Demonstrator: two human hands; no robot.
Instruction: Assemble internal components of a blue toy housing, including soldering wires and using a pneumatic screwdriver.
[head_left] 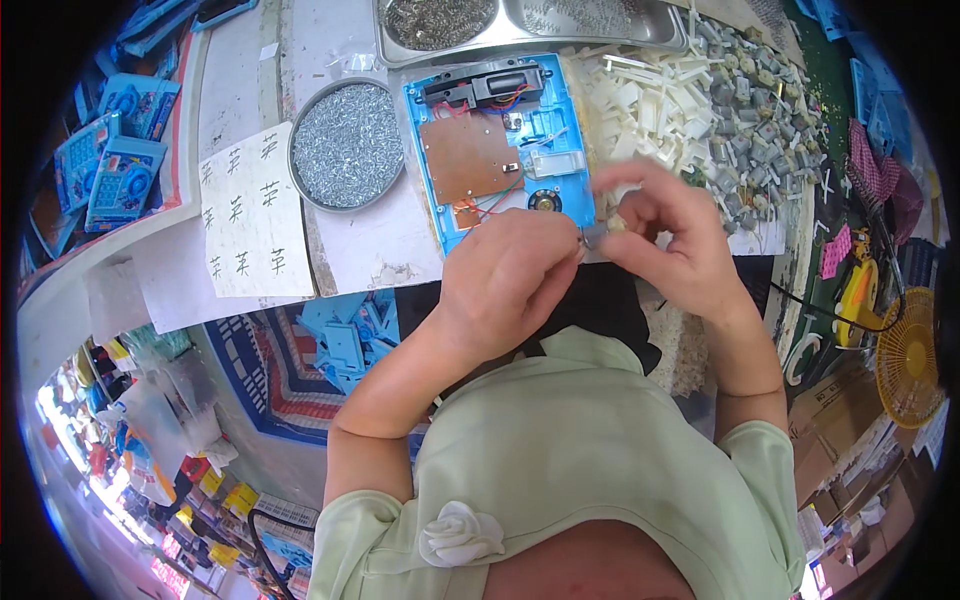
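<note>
My left hand point(512, 275) is closed in a pinch at the near edge of a blue plastic toy housing point(436, 190); what its fingertips hold is hidden. My right hand point(675, 245) is bent inward beside it, its thumb and curled fingers closed around a small grey motor point(597, 236), which is blurred. The motor lies between the two hands. Inside the open housing sit a brown circuit board point(465, 155), a black battery box point(490, 88) with coloured wires, a clear-white plastic part point(556, 164) and a round speaker point(544, 201).
A round tray of small screws point(348, 145) stands left of the housing, beside a handwritten paper point(250, 225). Behind is a metal tray point(520, 40) of small metal parts. White plastic pieces point(635, 110) and small motors point(765, 130) are heaped at right. Blue housings point(125, 185) fill the far left.
</note>
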